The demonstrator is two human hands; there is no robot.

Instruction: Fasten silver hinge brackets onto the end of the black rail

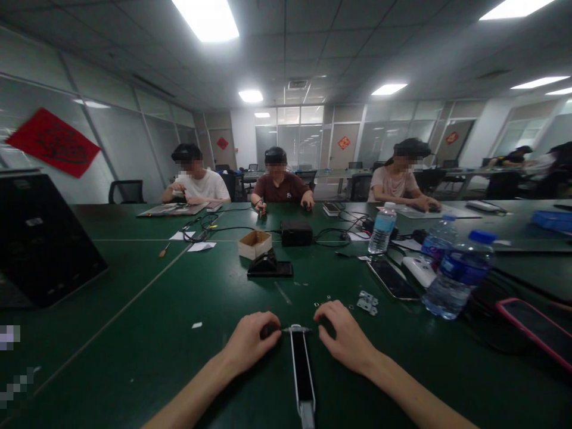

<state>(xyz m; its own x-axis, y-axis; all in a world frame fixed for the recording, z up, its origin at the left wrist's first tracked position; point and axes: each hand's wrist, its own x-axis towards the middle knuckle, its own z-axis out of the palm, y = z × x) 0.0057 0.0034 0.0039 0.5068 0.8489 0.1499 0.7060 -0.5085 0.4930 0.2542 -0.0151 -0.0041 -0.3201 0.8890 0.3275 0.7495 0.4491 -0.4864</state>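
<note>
A long black bar with a silver frame [302, 372] lies on the dark green table top [147, 333], running toward me, with a narrow metal crosspiece at its far end. My left hand [252, 342] is curled beside that crosspiece, its fingertips hiding whatever they may touch. My right hand [344, 341] rests just right of the bar, fingers loosely spread and holding nothing. Beyond it lie small metal hinge plates [367, 302]. Tiny metal rings or washers [322, 302] are scattered near my right fingertips.
Several bottles of water [459, 275] and phones [392, 280] stand right of my hands. Farther ahead are a black stand [269, 265], a cardboard box [254, 244] and tangled cables [333, 233]. A dark laptop [44, 238] is at left. Several seated people work across the table.
</note>
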